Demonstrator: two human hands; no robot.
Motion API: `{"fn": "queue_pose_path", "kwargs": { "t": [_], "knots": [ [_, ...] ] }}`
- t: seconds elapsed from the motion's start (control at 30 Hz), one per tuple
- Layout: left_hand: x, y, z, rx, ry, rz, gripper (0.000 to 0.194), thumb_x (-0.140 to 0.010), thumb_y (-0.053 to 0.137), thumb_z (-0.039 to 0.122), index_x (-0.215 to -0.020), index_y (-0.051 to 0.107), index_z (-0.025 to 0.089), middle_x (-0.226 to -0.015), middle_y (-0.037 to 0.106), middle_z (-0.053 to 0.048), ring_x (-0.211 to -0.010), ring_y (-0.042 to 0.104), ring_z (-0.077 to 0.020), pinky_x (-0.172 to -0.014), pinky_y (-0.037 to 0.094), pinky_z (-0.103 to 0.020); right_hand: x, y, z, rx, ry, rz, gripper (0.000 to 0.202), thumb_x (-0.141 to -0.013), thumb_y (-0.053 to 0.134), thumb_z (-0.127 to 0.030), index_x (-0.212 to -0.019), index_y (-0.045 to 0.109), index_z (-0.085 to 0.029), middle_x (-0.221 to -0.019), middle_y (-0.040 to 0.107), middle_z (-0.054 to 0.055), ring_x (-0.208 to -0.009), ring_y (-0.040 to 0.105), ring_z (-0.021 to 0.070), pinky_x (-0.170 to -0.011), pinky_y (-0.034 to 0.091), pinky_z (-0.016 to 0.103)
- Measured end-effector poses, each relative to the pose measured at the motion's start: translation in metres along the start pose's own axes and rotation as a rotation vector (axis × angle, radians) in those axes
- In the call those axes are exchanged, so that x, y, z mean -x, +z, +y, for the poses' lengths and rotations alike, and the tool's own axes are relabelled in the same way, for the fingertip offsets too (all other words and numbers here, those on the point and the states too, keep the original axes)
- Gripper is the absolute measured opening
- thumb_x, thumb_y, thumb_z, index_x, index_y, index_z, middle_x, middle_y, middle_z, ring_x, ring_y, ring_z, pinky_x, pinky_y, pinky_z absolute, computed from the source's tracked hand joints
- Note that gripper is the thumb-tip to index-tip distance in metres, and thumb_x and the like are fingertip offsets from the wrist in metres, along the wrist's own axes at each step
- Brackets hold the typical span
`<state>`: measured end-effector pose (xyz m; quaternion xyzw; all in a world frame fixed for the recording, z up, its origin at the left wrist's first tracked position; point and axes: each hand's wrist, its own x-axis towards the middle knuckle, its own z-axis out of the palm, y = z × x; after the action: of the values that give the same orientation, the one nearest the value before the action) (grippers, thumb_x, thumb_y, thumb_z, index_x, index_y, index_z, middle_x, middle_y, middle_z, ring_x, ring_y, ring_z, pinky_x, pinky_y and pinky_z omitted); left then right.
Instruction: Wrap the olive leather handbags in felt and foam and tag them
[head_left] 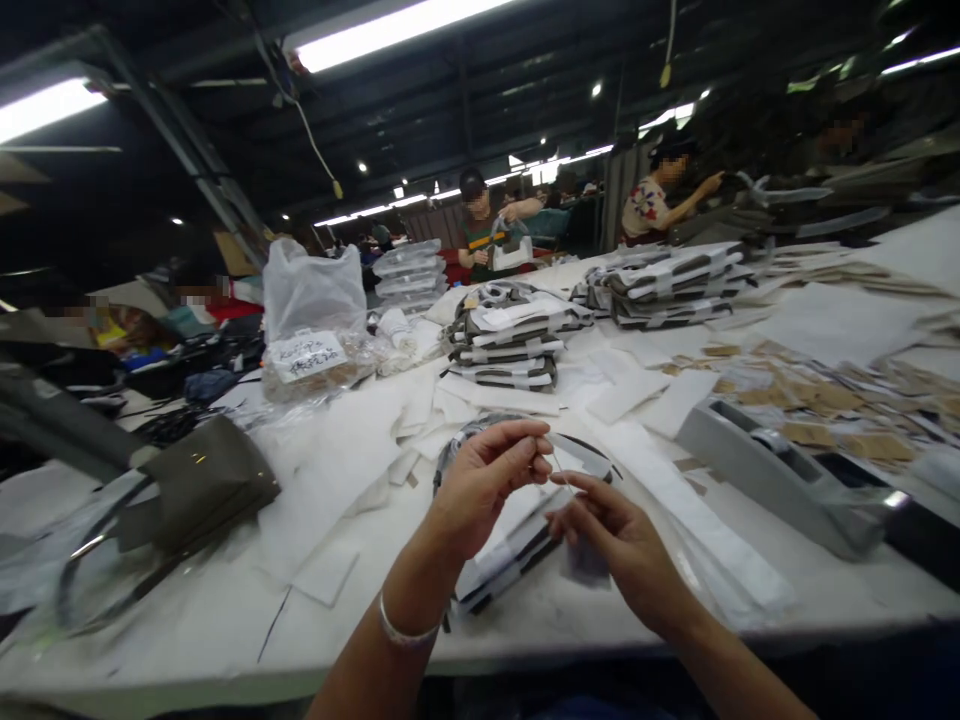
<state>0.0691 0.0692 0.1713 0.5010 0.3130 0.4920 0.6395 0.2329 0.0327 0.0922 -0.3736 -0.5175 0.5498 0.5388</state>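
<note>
My left hand (499,475), with a silver bangle at the wrist, pinches one end of a thin pale strand (561,468). Close by on the right, my right hand (607,525) has its fingers closed on the strand's lower part. A small dark, see-through packet (585,562) hangs beneath my right hand. Under both hands lies a flat bag wrapped in white sheets (495,570), with dark edges and a curved dark handle behind it. My hands hide part of this bag.
A grey tape dispenser (780,480) stands right. A dark bag (206,485) lies left. Behind are wrapped stacks (510,340), a labelled plastic bag (311,310) and paper pieces (825,400) on the white table (300,640). A person (484,235) works across the table; another sits right.
</note>
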Motion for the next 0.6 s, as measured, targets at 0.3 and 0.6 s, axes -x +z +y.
{"fn": "queue_pose_path", "kwargs": {
  "t": [0.3, 0.6],
  "knots": [
    [0.020, -0.165, -0.058, -0.347, -0.075, 0.566, 0.023, -0.085, 0.072, 0.031, -0.102, 0.068, 0.016, -0.105, 0.069, -0.006, -0.098, 0.065, -0.0180, -0.086, 0.052, -0.031, -0.058, 0.023, 0.011, 0.285, 0.176, -0.159, 0.033, -0.086, 0.064, -0.052, -0.085, 0.070, -0.020, -0.058, 0.066, 0.000, -0.052, 0.060, 0.0150, -0.055, 0.050, 0.026],
    [0.020, -0.202, -0.106, -0.132, -0.370, 0.411, 0.025, -0.095, 0.061, 0.036, -0.108, 0.062, 0.014, -0.098, 0.065, -0.004, -0.078, 0.064, -0.0148, -0.068, 0.056, -0.031, -0.128, 0.072, 0.053, 0.557, 0.232, -0.247, 0.023, -0.087, 0.056, -0.037, -0.077, 0.065, -0.019, -0.057, 0.068, 0.001, -0.046, 0.063, 0.0142, -0.043, 0.046, 0.022]
  ]
}}
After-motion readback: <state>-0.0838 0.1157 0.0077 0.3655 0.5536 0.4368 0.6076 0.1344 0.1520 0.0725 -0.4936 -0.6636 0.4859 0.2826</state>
